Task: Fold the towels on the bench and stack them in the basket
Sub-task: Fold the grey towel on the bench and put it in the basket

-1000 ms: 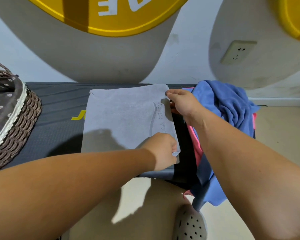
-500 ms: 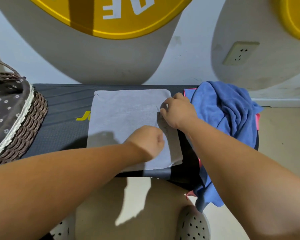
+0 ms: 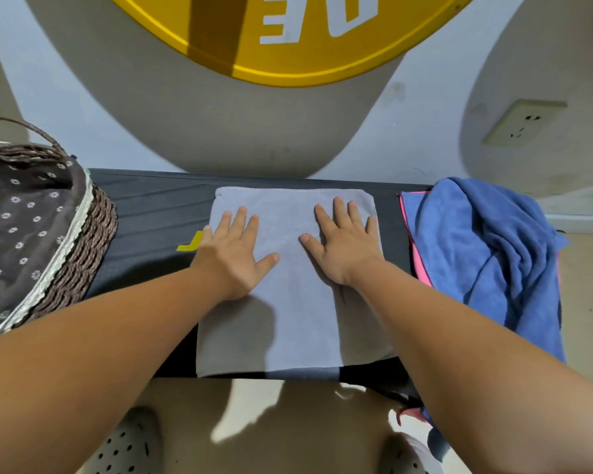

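Squarely — hands flat on towel.

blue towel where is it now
Head view: the blue towel lies bunched on the right end of the bench, right of the grey towel, over a pink towel.

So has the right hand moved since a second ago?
Yes. The right hand has gone left, away from the blue towel, and now presses flat on the grey towel.
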